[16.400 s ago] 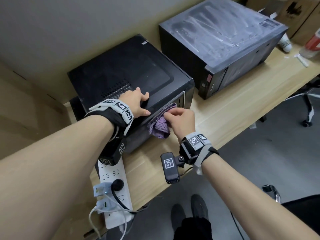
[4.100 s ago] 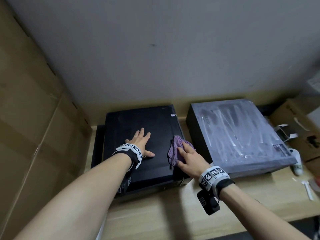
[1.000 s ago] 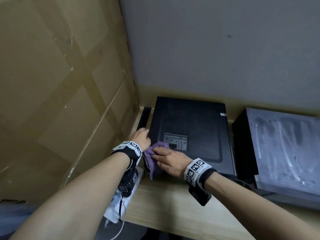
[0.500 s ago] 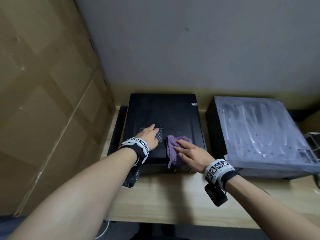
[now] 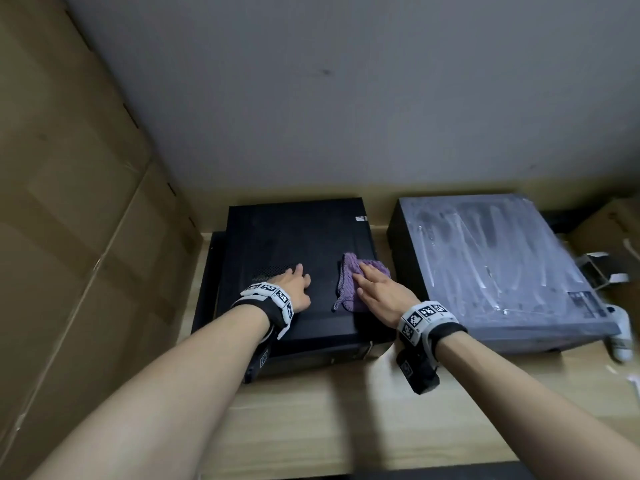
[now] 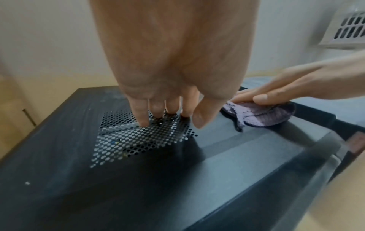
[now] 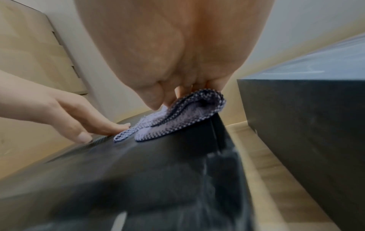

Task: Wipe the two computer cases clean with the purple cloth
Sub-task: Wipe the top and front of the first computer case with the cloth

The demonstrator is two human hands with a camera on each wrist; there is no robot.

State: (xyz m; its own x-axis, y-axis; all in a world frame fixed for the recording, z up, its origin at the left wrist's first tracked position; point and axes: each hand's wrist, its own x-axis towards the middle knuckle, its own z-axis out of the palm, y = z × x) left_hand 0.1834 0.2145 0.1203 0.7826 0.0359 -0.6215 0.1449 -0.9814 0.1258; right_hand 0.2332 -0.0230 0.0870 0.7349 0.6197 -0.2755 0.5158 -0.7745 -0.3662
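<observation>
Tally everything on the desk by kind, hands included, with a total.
Computer cases: 2, the black case and the dusty grey case
Purple cloth: 1
Hands: 2, the left hand and the right hand
White bottle: 1
Total: 6

Office: desk, computer cases

both forearms are bare, no sleeves in view. each wrist wears a black strap under a white band printed with black square tag markers: left wristband, right wristband. a small black camera block hangs below the right wrist, carrying a tag; another, half hidden, seems to hang below the left.
</observation>
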